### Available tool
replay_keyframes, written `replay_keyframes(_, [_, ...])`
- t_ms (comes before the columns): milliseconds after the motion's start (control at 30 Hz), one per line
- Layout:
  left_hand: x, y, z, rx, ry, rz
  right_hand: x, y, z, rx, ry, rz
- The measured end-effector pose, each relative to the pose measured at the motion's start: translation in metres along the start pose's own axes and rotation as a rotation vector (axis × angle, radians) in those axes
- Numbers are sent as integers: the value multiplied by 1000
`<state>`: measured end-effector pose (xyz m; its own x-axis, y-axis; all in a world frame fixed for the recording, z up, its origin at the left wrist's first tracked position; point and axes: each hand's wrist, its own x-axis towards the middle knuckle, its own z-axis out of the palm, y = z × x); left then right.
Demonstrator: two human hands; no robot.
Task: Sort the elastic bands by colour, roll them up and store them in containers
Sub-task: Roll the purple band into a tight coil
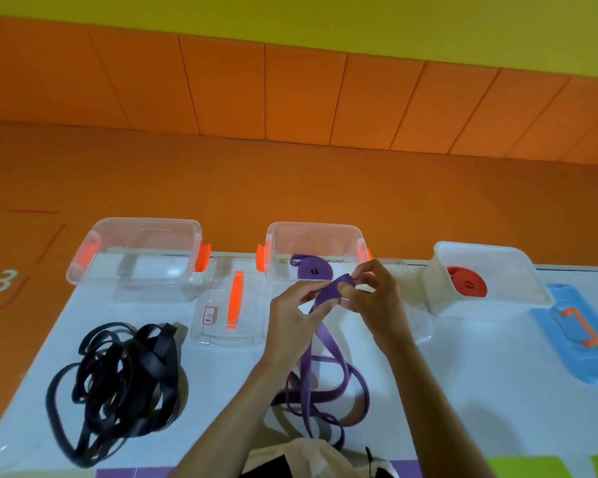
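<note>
The left hand (pixel 292 315) and right hand (pixel 377 298) pinch one end of a purple band (pixel 328 291) and hide part of the middle container (pixel 315 232), which holds a purple roll (pixel 313 270). The band's loops trail on the table (pixel 497 391). Black bands (pixel 125 384) lie heaped to the left, and a red roll (pixel 466 286) sits in the white tub (pixel 491 257) to the right.

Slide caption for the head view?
Left hand and right hand pinch a purple band; purple roll in middle container, black bands loose.

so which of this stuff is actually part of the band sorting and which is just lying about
In the job: purple band pinched by left hand and right hand; black bands; purple roll in middle container; red roll in white container; left container.
Lying about: clear lid, blue lid, cloth bag.
</note>
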<state>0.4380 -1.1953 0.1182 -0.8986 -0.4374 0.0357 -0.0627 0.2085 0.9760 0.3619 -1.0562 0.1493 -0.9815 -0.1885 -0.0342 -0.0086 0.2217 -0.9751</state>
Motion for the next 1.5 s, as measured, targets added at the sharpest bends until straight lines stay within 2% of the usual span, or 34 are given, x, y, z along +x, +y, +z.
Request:
replay_keyframes(167, [-1, 2, -1, -60, -2, 30, -3, 2, 2, 528, -112, 333])
replay_keyframes(233, [-2, -1, -2, -93, 24, 29, -5, 6, 6, 730, -226, 506])
replay_keyframes(300, [0, 0, -5, -151, 62, 46, -7, 8, 10, 765, -317, 618])
replay_keyframes(367, [2, 1, -8, -187, 84, 60, -6, 8, 14, 704, -301, 668])
replay_keyframes(467, [-1, -2, -10, -152, 83, 72, -3, 10, 15, 635, -245, 657])
replay_keyframes(633, [-4, -8, -9, -14, 82, 82, -1, 12, 9, 507, -279, 530])
replay_keyframes(767, [-5, -8, -8, 185, 110, 208, 2, 11, 7, 456, -240, 460])
replay_keyframes(867, [-7, -13, -8, 250, 132, 303, 6, 8, 4, 417, -191, 409])
replay_keyframes(967, [-5, -13, -6, 237, 129, 292, 6, 10, 6, 504, -197, 405])
replay_keyframes(1100, [-3, -7, -4, 181, 105, 262, 3, 16, 8, 677, -251, 503])
replay_keyframes(1200, [-3, -7, -4, 173, 108, 268, -1, 18, 8, 604, -267, 575])
replay_keyframes(1500, [6, 1, -7, 192, 92, 210, -3, -7, 23, 348, -336, 519])
